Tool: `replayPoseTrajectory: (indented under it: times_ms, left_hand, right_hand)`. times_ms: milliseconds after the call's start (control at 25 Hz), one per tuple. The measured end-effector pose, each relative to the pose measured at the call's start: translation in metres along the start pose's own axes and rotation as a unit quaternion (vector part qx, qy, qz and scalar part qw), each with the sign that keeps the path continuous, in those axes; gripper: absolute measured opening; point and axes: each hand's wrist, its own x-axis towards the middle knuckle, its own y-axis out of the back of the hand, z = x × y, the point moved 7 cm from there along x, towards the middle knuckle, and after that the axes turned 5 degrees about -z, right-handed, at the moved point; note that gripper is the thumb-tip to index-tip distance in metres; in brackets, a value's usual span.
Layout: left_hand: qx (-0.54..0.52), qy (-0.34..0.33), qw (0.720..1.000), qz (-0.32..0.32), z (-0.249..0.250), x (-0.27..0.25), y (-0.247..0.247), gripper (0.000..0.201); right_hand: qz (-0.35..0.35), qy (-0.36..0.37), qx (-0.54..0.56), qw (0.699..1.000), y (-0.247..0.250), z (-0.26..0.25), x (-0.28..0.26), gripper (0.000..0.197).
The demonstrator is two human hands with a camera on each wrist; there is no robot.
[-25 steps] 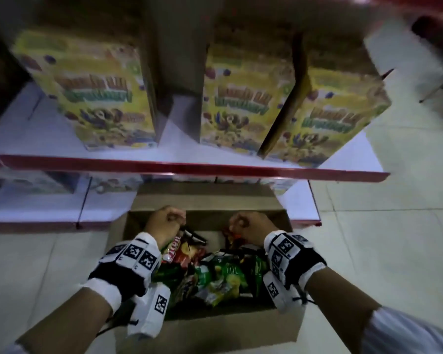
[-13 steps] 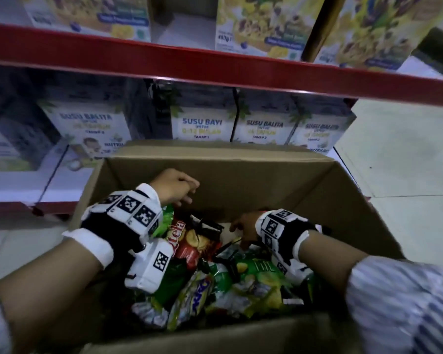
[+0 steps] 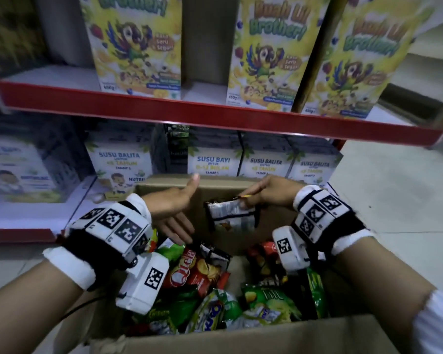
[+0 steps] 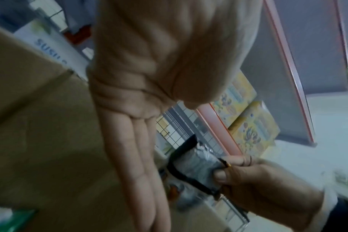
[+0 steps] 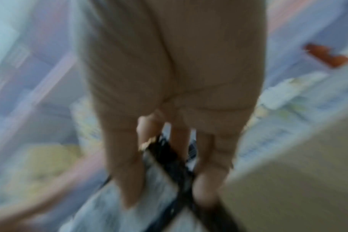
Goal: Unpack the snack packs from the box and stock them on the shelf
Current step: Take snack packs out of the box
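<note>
Silver snack pack [image 3: 232,215] pinched at top edge by right hand [image 3: 271,191], held above open cardboard box [image 3: 241,335], near far wall. Left hand [image 3: 173,208] flat, fingers straight, empty, just beside pack. More packs heaped in box. Shelf [image 3: 215,116] beyond, crowded with cereal boxes [image 3: 271,54]. Risks judged: thin pinch may slip, pack dropped back; little free shelf room, cereal boxes may be knocked.

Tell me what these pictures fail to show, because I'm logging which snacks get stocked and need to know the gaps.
- The silver pack held by the right hand: its brand can't be read; head view too small, both wrist views blurred.
- Packs deep in the box: covered by upper packs and the wrist cameras.
- The left hand: its fingertips run off the left wrist view's bottom edge.
</note>
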Motion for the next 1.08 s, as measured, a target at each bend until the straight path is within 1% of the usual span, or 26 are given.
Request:
replayPoseTrajectory:
  times_ms: [40,80,120,200,240,280,320,400,480,520,560,600,640,680,720,760,800,840,920,960,1000,1080]
  left_hand:
    - [-0.046,-0.012,0.998,-0.033,0.004,-0.005,-0.005,0.091]
    - [-0.094,-0.03,0.994,-0.049,0.009,-0.009,-0.008,0.083]
    - [-0.134,-0.047,0.989,-0.041,0.014,-0.011,-0.007,0.076]
    - [-0.17,-0.096,0.981,0.013,0.022,-0.014,0.003,0.044]
    - [-0.179,-0.119,0.976,0.036,0.026,-0.016,0.01,0.035]
    - [-0.191,-0.139,0.97,0.047,0.029,-0.017,0.015,0.033]
    - [-0.203,-0.157,0.965,0.053,0.032,-0.019,0.019,0.036]
    - [-0.208,-0.189,0.958,0.059,0.036,-0.024,0.023,0.042]
    - [-0.176,-0.211,0.959,0.065,0.04,-0.029,0.022,0.046]
    - [-0.159,-0.221,0.96,0.06,0.042,-0.03,0.02,0.046]
    - [-0.15,-0.232,0.959,0.056,0.043,-0.032,0.017,0.046]
    - [-0.138,-0.245,0.958,0.061,0.046,-0.034,0.017,0.047]
    - [-0.116,-0.26,0.956,0.076,0.048,-0.036,0.019,0.048]
    - [-0.089,-0.272,0.953,0.1,0.05,-0.037,0.022,0.049]
    - [-0.069,-0.28,0.949,0.131,0.051,-0.038,0.026,0.05]
    - [-0.064,-0.278,0.945,0.158,0.051,-0.039,0.03,0.05]
    - [-0.078,-0.263,0.947,0.167,0.049,-0.038,0.033,0.048]
    - [-0.102,-0.239,0.954,0.153,0.045,-0.036,0.032,0.045]
    - [-0.119,-0.206,0.965,0.107,0.039,-0.033,0.028,0.031]
    - [-0.11,-0.205,0.966,0.109,0.038,-0.034,0.031,0.025]
    - [-0.104,-0.207,0.965,0.123,0.037,-0.035,0.038,0.022]
    - [-0.099,-0.203,0.963,0.145,0.032,-0.04,0.055,0.023]
  right_hand:
    - [0.023,0.032,0.026,0.999,0.006,-0.014,-0.009,0.02]
    - [0.032,0.064,0.042,0.997,0.008,-0.025,-0.017,0.022]
    - [0.021,0.094,0.041,0.994,0.005,-0.036,-0.025,0.026]
    - [-0.035,0.134,0.014,0.99,-0.008,-0.049,-0.035,0.033]
    - [-0.048,0.145,0.012,0.988,-0.011,-0.052,-0.038,0.036]
    - [-0.042,0.155,0.032,0.986,-0.009,-0.054,-0.04,0.039]
    - [-0.018,0.171,0.074,0.982,-0.004,-0.056,-0.041,0.04]
    - [0.07,0.185,0.169,0.965,0.006,-0.055,-0.042,0.036]
    - [0.167,0.155,0.177,0.957,0.012,-0.048,-0.038,0.027]
    - [0.185,0.133,0.173,0.958,0.01,-0.042,-0.035,0.036]
    - [0.177,0.114,0.181,0.961,0.006,-0.037,-0.031,0.046]
    - [0.156,0.101,0.209,0.96,0.0,-0.033,-0.027,0.049]
    - [0.135,0.101,0.247,0.954,-0.004,-0.03,-0.025,0.041]
    - [0.123,0.105,0.275,0.948,-0.006,-0.028,-0.024,0.029]
    - [0.127,0.106,0.291,0.942,-0.006,-0.026,-0.024,0.02]
    - [0.137,0.109,0.306,0.936,-0.006,-0.024,-0.025,0.017]
    - [0.146,0.112,0.329,0.926,-0.007,-0.023,-0.024,0.017]
    - [0.148,0.112,0.36,0.914,-0.008,-0.02,-0.023,0.018]
    - [0.111,0.118,0.411,0.897,-0.017,-0.02,-0.019,0.018]
    - [0.078,0.117,0.415,0.899,-0.026,-0.021,-0.016,0.018]
    - [0.034,0.105,0.398,0.911,-0.037,-0.021,-0.011,0.021]
    - [-0.061,0.048,0.308,0.948,-0.065,-0.014,0.0,0.031]
